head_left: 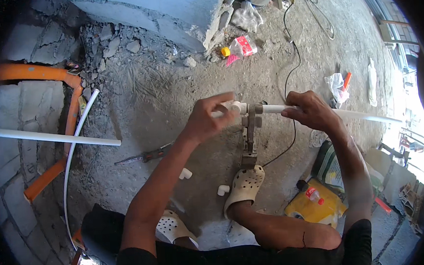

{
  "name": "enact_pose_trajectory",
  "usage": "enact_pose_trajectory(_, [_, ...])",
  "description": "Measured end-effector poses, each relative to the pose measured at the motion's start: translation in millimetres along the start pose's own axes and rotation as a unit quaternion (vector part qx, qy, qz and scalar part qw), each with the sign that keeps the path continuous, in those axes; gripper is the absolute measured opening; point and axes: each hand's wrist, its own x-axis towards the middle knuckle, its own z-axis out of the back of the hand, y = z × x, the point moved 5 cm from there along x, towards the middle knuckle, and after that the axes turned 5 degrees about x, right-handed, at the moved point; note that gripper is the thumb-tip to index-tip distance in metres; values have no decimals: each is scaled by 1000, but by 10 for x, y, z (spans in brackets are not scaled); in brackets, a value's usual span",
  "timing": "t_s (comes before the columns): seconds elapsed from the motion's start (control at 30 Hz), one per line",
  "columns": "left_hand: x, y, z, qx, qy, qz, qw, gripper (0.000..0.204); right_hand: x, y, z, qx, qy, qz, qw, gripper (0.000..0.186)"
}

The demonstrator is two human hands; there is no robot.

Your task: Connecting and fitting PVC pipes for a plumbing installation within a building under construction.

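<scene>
My left hand (208,118) is closed around a white plastic pipe fitting (238,106), its fingers slightly blurred. The fitting meets the left side of a narrow metal tool (251,125), which looks like a pipe fusion heater. On the tool's other side, a long white plastic pipe (273,109) lines up with the fitting. My right hand (312,109) grips this pipe, which extends out past it to the right. The tool's lower end lies at the toe of my cream clog (244,186). Two white elbow fittings, one (185,174) left of the other (223,190), lie on the ground.
A black cable (293,69) curves along the ground toward the tool. White pipes (52,136) cross at left near orange pipes (72,112). A pliers-like tool (145,155), a crushed bottle (243,46) and a yellow container (313,204) lie around. Rubble (114,46) borders the concrete block.
</scene>
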Motion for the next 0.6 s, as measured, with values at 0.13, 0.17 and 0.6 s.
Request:
enact_pose_trajectory(0.13, [115, 459, -18, -212, -119, 133, 961, 66, -52, -43, -153, -8, -71, 94, 993, 22])
enact_pose_trajectory(0.17, [190, 493, -121, -282, -136, 153, 937, 68, -96, -30, -139, -14, -95, 104, 990, 20])
enact_pose_trajectory(0.6, [714, 359, -389, -474, -133, 61, 868, 77, -127, 141, -101, -157, -140, 155, 965, 21])
